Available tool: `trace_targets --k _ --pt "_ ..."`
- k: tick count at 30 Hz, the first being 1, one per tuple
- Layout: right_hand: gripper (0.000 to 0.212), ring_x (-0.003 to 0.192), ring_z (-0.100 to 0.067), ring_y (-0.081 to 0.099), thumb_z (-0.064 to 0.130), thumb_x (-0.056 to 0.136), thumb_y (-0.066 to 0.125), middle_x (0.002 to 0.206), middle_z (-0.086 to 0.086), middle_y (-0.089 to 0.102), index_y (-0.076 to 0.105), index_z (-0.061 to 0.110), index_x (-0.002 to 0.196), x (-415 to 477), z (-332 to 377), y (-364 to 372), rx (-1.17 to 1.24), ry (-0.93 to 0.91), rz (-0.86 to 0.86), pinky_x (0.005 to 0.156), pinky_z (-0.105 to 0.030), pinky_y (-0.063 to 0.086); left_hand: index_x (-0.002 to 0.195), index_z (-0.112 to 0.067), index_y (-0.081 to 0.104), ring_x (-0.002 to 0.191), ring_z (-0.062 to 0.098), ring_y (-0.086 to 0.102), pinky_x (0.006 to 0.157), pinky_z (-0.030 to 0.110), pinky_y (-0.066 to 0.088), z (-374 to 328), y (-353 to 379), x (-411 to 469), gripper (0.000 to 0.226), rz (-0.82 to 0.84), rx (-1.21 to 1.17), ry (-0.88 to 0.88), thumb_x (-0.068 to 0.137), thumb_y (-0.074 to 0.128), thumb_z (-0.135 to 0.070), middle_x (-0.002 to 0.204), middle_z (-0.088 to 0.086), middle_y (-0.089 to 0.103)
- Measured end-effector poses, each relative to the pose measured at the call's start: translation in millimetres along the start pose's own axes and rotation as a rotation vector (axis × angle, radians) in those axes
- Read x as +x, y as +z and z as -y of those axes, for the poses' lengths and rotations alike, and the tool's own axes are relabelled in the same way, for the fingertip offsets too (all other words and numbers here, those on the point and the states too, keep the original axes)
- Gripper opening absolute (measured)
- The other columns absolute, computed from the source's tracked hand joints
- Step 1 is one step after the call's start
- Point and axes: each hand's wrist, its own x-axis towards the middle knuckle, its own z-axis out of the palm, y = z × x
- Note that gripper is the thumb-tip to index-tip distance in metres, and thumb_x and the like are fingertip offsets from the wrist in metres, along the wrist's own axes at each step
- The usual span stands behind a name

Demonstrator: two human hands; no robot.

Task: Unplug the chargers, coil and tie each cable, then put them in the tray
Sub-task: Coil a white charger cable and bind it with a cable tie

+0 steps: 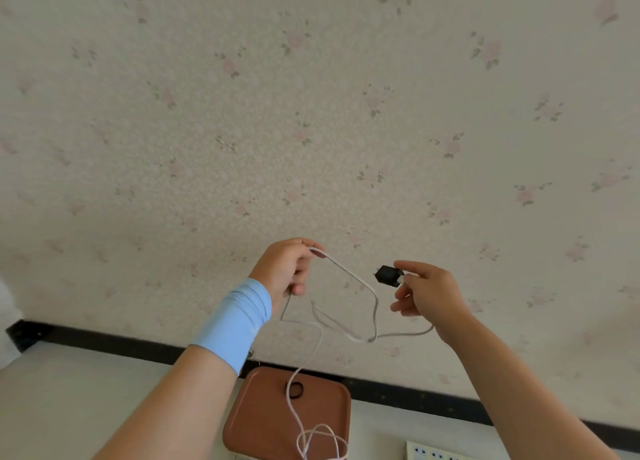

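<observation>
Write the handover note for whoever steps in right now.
Left hand grips the white cable, held up in front of the wall.
Right hand pinches the black charger at its cable end.
Slack hangs in loops over the tray, where a black band lies. Power strip at lower right.
Done: this charger is unplugged.
Left: coil, tie, set in tray. Other chargers not in view.

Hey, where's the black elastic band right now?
Head view, bottom centre: the black elastic band lies in the brown tray near its far edge, below the left hand, with the white cable hanging across its left side.
</observation>
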Motion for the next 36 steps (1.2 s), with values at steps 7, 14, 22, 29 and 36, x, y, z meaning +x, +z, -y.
trace_targets --k 7,14,22,29,36 --pt "0.028 0.068 -0.030 0.075 0.008 0.106 0.045 0.086 -0.011 0.075 0.067 0.022 0.117 -7 4 6 0.058 -0.085 0.051 0.067 -0.044 0.062 0.063 -0.006 0.053 0.037 0.013 0.028 0.045 0.019 0.029 -5 -18 -6 0.029 0.221 0.073 -0.152 0.082 0.033 -0.015 0.045 0.001 0.043" --pt "0.027 0.044 -0.019 0.046 0.004 0.107 0.041 0.083 -0.011 0.067 0.067 0.012 0.110 -12 13 8 0.406 -0.104 0.121 0.038 -0.025 0.032 0.125 -0.014 0.061 0.101 0.024 0.067 0.083 0.040 0.058 31 9 -15 0.038 0.553 1.316 -0.421 0.091 0.067 -0.030 0.120 0.007 0.062" --pt "0.037 0.098 -0.030 0.075 -0.003 0.101 0.040 0.113 -0.004 0.076 0.066 0.009 0.123 -21 18 13 0.332 -0.185 0.280 0.088 -0.044 0.057 0.115 -0.025 0.064 0.114 0.011 0.061 0.107 0.027 0.041 34 53 -21 0.023 0.689 0.739 -0.090 0.092 0.061 -0.024 0.120 -0.004 0.070" --pt "0.025 0.069 -0.015 0.057 0.032 0.095 0.067 0.076 0.004 0.063 0.073 0.033 0.071 -7 6 0 -0.299 -0.380 -0.089 0.067 -0.033 0.045 0.085 -0.012 0.058 0.044 0.010 0.032 0.048 0.026 0.048 18 32 -12 0.020 0.430 0.251 -0.115 0.100 0.049 -0.022 0.055 -0.005 0.034" --pt "0.033 0.060 -0.028 0.066 0.028 0.106 0.048 0.065 -0.007 0.069 0.064 0.010 0.083 -12 8 -2 -0.147 -0.262 0.077 0.055 -0.032 0.044 0.069 -0.019 0.058 0.051 0.016 0.055 0.060 0.028 0.052 13 -4 -5 0.029 0.416 0.627 -0.122 0.092 0.065 -0.036 0.060 -0.002 0.056"
